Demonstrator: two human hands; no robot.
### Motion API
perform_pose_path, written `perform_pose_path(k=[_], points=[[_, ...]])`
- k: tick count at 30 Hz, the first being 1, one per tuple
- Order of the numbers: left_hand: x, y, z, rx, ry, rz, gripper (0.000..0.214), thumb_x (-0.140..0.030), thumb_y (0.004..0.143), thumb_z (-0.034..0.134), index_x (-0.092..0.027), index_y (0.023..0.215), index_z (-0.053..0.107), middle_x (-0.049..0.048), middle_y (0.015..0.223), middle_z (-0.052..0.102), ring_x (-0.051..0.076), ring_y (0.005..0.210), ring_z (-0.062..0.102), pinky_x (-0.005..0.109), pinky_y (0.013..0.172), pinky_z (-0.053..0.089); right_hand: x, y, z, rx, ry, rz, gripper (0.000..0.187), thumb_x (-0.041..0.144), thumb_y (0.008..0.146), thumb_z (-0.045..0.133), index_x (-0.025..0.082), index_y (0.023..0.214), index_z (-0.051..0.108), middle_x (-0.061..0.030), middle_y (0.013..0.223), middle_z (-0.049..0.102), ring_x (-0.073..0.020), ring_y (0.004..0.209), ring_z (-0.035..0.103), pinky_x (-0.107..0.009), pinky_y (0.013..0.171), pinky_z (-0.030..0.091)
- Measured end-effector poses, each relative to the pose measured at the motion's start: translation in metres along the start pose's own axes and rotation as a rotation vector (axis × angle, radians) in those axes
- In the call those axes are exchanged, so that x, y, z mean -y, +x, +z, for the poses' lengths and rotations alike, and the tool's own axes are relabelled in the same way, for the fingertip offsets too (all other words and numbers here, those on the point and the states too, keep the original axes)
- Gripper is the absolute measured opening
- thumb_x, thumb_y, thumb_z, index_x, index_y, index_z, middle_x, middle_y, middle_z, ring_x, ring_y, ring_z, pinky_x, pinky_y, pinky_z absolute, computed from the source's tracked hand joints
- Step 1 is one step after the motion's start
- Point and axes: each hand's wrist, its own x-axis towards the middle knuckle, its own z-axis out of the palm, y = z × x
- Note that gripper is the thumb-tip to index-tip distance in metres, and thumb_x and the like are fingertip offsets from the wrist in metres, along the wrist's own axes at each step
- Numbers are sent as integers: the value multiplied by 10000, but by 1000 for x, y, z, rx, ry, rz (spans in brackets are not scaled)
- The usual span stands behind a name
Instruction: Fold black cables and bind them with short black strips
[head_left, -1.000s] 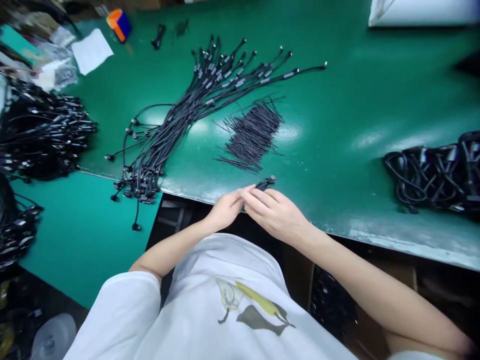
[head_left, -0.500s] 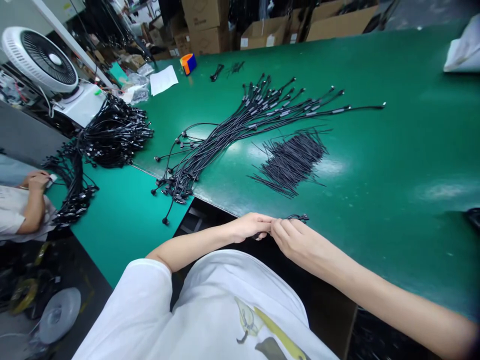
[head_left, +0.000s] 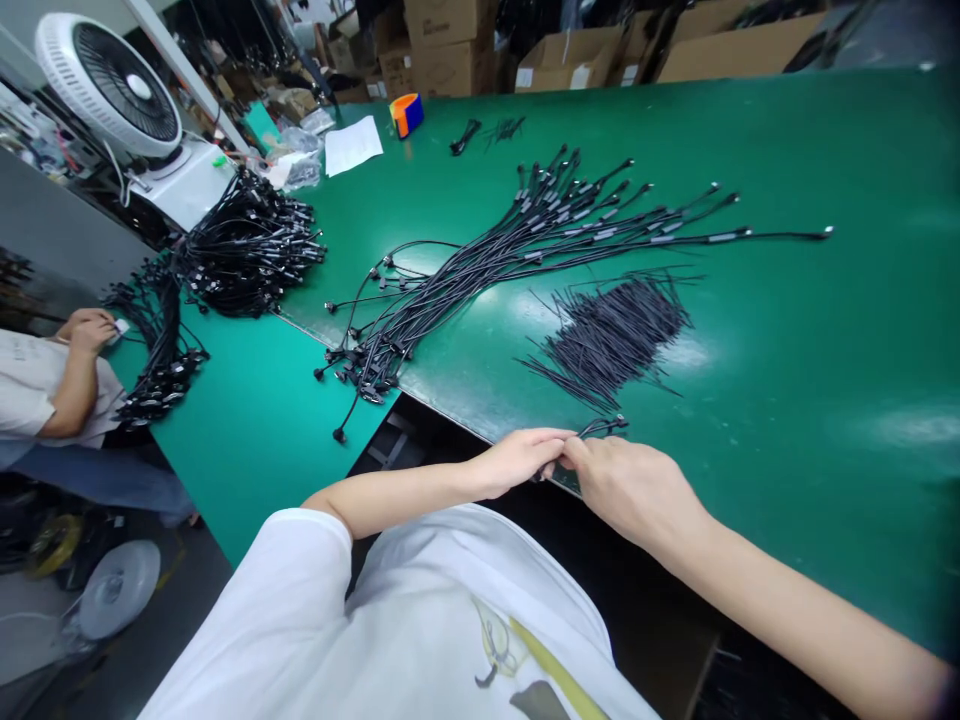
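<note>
Pinching a short black cable (head_left: pixel 600 429) between them, left hand (head_left: pixel 517 461) and right hand (head_left: pixel 637 488) meet fingertip to fingertip at the near edge of the green counter (head_left: pixel 810 400). Both hands are closed on the cable. Only a small looped bit with plug ends pokes out past the right hand, and the rest is hidden under the fingers. The cable sits right at the counter edge; whether it touches the surface cannot be told. The person wears a white tee (head_left: pixel 420 620) with a printed graphic, forearms bare. Just beyond the hands a loose pile of thin black ties (head_left: pixel 615 335) lies on the counter, near the held cable but apart from it. Behind that pile a long fanned bundle of black cables (head_left: pixel 525 240) runs from the front left edge toward the far right, with plug ends spread at both ends. One plug reaches down onto the lower teal counter (head_left: pixel 240 440). Further left is a big heap of black cables (head_left: pixel 240 250), with a strand of it trailing along the teal counter's left side near a co-worker's hand (head_left: pixel 90 328). On the far side are a white paper sheet (head_left: pixel 352 145), an orange-and-blue object (head_left: pixel 406 113) and small black bits (head_left: pixel 465 135). A white desk fan (head_left: pixel 112 85) stands top left, and cardboard boxes (head_left: pixel 562 55) sit behind the counter.
</note>
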Motion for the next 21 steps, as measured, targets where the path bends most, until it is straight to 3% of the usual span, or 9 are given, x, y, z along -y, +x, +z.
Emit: perform_pose_path(k=[3, 5, 7, 9, 11, 13, 16, 19, 21], points=[[1, 6, 4, -59, -4, 89, 374, -194, 926, 439, -84, 1230, 628, -1, 749, 559, 106, 682, 459, 270, 720, 412, 1, 6, 4, -9, 124, 276, 278, 216, 907, 451, 176, 653, 557, -44, 553, 563, -151, 504, 463, -285, 517, 208], [1, 14, 5, -121, 31, 167, 340, -204, 933, 427, -117, 1172, 653, 31, 852, 599, 132, 787, 506, 298, 834, 435, 4, 10, 6, -30, 327, 502, 327, 310, 921, 447, 188, 631, 532, -39, 572, 561, -150, 533, 472, -276, 523, 237], [-3, 20, 3, -178, 99, 292, 275, -200, 909, 485, -153, 1101, 677, 63, 1015, 625, 167, 980, 540, 325, 982, 408, 8, 15, 10, -97, 669, 749, 314, 387, 901, 471, 198, 661, 538, -23, 600, 549, -140, 533, 455, -265, 518, 274], [-9, 21, -3, -202, 183, 450, 214, -157, 853, 560, -175, 1012, 702, 76, 1142, 612, 192, 1154, 508, 343, 1099, 327, 9, 20, 13, -175, 1112, 969, 289, 454, 837, 530, 202, 695, 541, 4, 599, 497, -105, 469, 349, -249, 463, 247], [-15, 14, -12, -159, 279, 569, 178, -144, 819, 597, -186, 930, 729, 74, 1132, 605, 201, 1179, 498, 355, 1129, 291, 9, 24, 16, -181, 1510, 1087, 304, 483, 748, 610, 202, 675, 518, 42, 555, 389, -74, 437, 220, -231, 416, 177], [-21, 4, -23, -71, 364, 610, 179, -187, 839, 584, -204, 873, 759, 68, 1024, 595, 202, 1092, 528, 365, 1090, 335, 6, 26, 17, -76, 1726, 1107, 336, 485, 688, 673, 199, 643, 504, 76, 517, 266, -62, 442, 159, -218, 406, 151], [-26, -5, -35, 94, 502, 599, 270, -186, 846, 529, -239, 828, 793, 69, 881, 561, 212, 949, 545, 380, 996, 412, -1, 20, 8, 32, 1654, 1064, 353, 500, 715, 652, 191, 623, 507, 65, 513, 265, -68, 452, 202, -219, 420, 177], [-23, -12, -26, 202, 584, 542, 345, -91, 787, 509, -255, 850, 806, 66, 855, 567, 209, 905, 561, 370, 962, 443, 5, 3, -13, -26, 1173, 943, 345, 491, 820, 570, 201, 638, 526, -8, 600, 467, -120, 534, 397, -260, 494, 329], [-23, -22, -18, 203, 516, 436, 331, -54, 783, 524, -222, 837, 804, 59, 863, 597, 192, 915, 595, 330, 954, 459, 16, 0, -23, -34, 823, 788, 336, 491, 898, 522, 226, 700, 581, -54, 674, 567, -172, 612, 499, -316, 568, 414]])
